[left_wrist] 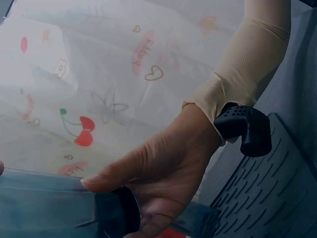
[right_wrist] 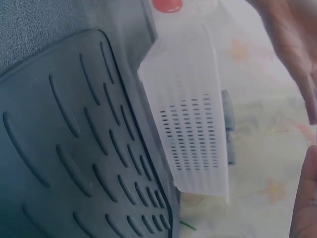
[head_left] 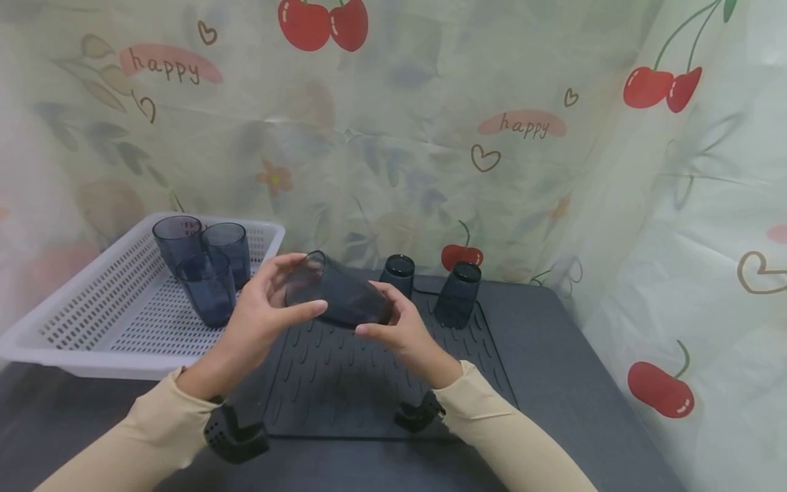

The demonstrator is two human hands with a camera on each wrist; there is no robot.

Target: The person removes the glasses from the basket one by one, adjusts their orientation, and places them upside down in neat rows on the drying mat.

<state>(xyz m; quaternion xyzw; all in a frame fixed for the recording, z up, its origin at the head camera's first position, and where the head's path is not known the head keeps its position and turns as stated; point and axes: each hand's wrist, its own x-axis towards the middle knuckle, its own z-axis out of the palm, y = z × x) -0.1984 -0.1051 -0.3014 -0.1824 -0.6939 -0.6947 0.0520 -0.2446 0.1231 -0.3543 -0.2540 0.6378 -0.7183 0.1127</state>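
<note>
Both hands hold a dark tinted drinking glass (head_left: 338, 294), tilted on its side above a drying mat (head_left: 369, 410). My left hand (head_left: 264, 301) grips it round the rim end, thumb along the near side. At the base end, my right hand (head_left: 408, 335) holds it between thumb and fingers. The left wrist view shows the right hand (left_wrist: 163, 168) at the thick base of the glass (left_wrist: 49, 206). Two similar glasses, a left one (head_left: 399, 272) and a right one (head_left: 458, 297), stand upside down at the mat's far end.
To the left sits a white perforated basket (head_left: 123, 363). It contains three upright tinted glasses: one at the back (head_left: 175, 242), one to its right (head_left: 236, 239) and one in front (head_left: 209, 294). A cherry-printed curtain (head_left: 381, 102) hangs behind the dark table (head_left: 541, 328) and along its right side.
</note>
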